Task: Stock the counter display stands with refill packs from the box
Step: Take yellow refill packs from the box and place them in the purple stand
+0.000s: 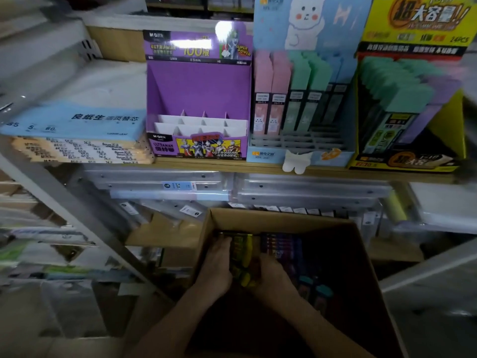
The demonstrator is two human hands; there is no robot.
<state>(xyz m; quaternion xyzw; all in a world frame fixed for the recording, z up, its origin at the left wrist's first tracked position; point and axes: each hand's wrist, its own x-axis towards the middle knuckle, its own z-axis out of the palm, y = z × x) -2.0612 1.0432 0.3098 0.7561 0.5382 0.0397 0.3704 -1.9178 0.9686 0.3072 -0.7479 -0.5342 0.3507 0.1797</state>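
You've got three display stands on shelf (pixel 322 170) — purple stand (pixel 198 89), blue stand (pixel 265 155), yellow stand (pixel 451 117). Blue stand: two pink packs (pixel 262 99) facing you, two green packs (pixel 299 99) beside them. One box (pixel 284 217) below. Two hands in it, left hand (pixel 216 264) and right hand (pixel 272 276), one yellow bundle (pixel 241 250) between them. In box, purple packs (pixel 281 244) — too dark for you to count.

Packs (pixel 282 250) in the box (pixel 284 220) are too dark to read.

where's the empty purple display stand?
Head view, upper centre: the purple display stand sits on the wooden shelf, between the blue paper pack on its left and the pastel bunny stand on its right, above the cardboard box.
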